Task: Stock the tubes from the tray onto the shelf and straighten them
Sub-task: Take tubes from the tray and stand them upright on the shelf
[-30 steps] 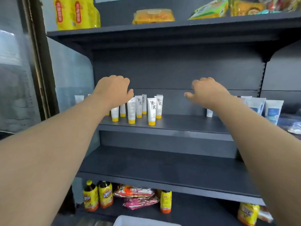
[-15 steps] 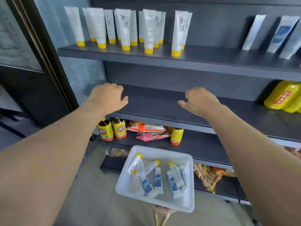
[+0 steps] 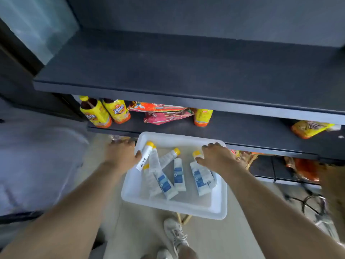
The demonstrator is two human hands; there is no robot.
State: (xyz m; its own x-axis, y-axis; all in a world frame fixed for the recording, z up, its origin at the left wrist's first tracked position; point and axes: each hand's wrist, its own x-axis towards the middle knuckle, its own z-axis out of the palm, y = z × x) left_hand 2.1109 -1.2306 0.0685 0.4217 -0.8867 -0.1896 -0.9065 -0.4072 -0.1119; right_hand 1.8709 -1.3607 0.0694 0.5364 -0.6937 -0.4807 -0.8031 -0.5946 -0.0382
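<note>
A white tray [image 3: 173, 207] sits low in front of the shelving and holds several white tubes [image 3: 178, 174] with blue labels or yellow caps, lying in a loose jumble. My left hand [image 3: 121, 155] hovers at the tray's left rim. Its thumb touches a yellow-capped tube [image 3: 144, 156] that leans on that rim, and its fingers are loosely bent. My right hand [image 3: 217, 157] is over the tray's right side, loosely curled above another yellow-capped tube [image 3: 196, 153], gripping nothing that I can see. Above them runs the dark shelf [image 3: 168, 71], bare.
On the lower shelf stand yellow drink bottles [image 3: 104, 113], red snack bags [image 3: 162, 114] and one more bottle [image 3: 202, 116]. A yellow packet [image 3: 309, 128] lies at the right. A glass panel [image 3: 39, 25] bounds the left. My shoe [image 3: 173, 232] is under the tray.
The view dropped from the upper shelf of standing tubes down to the tray. Both hands came down from shelf height to the tray's top corners.
</note>
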